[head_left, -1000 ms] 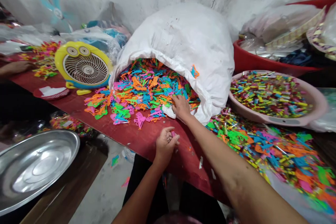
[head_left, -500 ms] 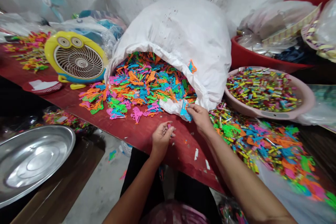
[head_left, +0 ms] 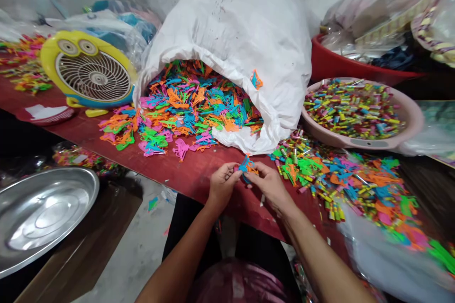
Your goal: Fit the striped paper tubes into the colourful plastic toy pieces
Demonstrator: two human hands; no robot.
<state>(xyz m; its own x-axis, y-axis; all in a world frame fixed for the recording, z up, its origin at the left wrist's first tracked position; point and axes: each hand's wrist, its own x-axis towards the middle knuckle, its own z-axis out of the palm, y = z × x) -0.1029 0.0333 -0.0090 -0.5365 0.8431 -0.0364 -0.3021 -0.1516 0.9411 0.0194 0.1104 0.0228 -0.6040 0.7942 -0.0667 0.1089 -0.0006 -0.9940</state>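
Close together over the front of the red table [head_left: 192, 177], both of my hands have their fingers closed. My right hand [head_left: 272, 189] pinches a small blue-and-orange plastic toy piece [head_left: 246, 166]. Against its left side are the fingertips of my left hand [head_left: 222, 184], holding a tiny pink piece [head_left: 236, 168] that is mostly hidden. Just beyond, a big white sack [head_left: 238, 28] lies with its mouth toward me. Bright plastic toy pieces [head_left: 188, 102] in orange, blue, green and pink spill from it onto the table.
At right, a pink basin [head_left: 359, 143] holds many small coloured tubes, with mixed pieces [head_left: 355, 182] heaped before it. A yellow fan [head_left: 94, 73] and a red basket [head_left: 50, 116] stand left. A steel basin [head_left: 50, 218] sits lower left. Behind is a red tub [head_left: 359, 64].
My right hand has drawn back from the sack's mouth toward me with the plastic toy piece and brought it to my left hand. The view has shifted slightly.
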